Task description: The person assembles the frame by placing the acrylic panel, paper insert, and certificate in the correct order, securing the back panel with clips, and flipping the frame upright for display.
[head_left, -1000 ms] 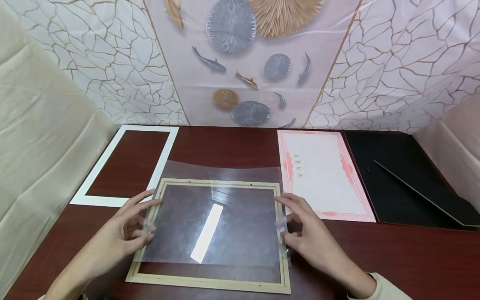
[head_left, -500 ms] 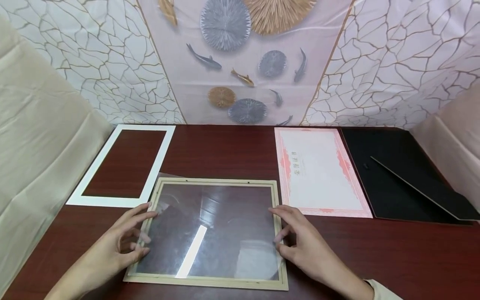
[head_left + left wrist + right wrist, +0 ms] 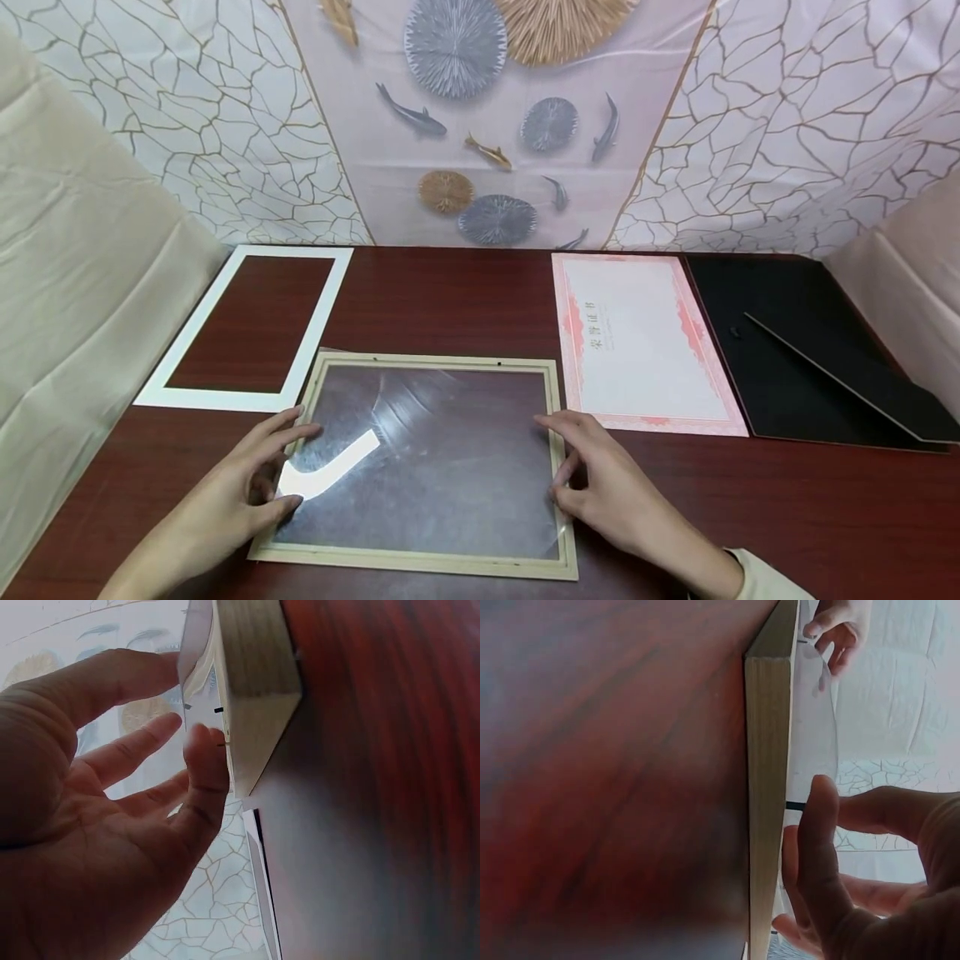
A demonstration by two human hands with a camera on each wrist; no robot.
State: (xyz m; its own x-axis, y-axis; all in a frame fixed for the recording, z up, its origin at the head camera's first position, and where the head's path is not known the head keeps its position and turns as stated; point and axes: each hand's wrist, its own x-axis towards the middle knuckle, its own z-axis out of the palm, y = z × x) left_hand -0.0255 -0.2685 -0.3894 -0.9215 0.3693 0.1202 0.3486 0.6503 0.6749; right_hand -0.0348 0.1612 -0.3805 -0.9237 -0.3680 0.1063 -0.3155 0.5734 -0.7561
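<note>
Holding a pliant film level seems to be why both sides are gripped: one edge of the transparent sheet [image 3: 420, 475] appears pinched between thumb and fingers by the left hand [image 3: 227, 493], and the opposite edge is likewise held by the right hand [image 3: 609, 485]. The sheet is spread over the wooden frame [image 3: 412, 562], whose opening is almost wholly covered; a bowed surface is suggested by the bent glare near the left thumb, and whether it rests fully on the wood cannot be told. The frame is laid flat on the dark red table [image 3: 697, 517], its stepped inner edge upward, probably so that a flat piece can be received. A white mat [image 3: 210, 400] is placed to its left, and a pink-edged certificate [image 3: 645, 358] and a black board [image 3: 772, 392] to its right, apparently so that working room is left for both hands.
</note>
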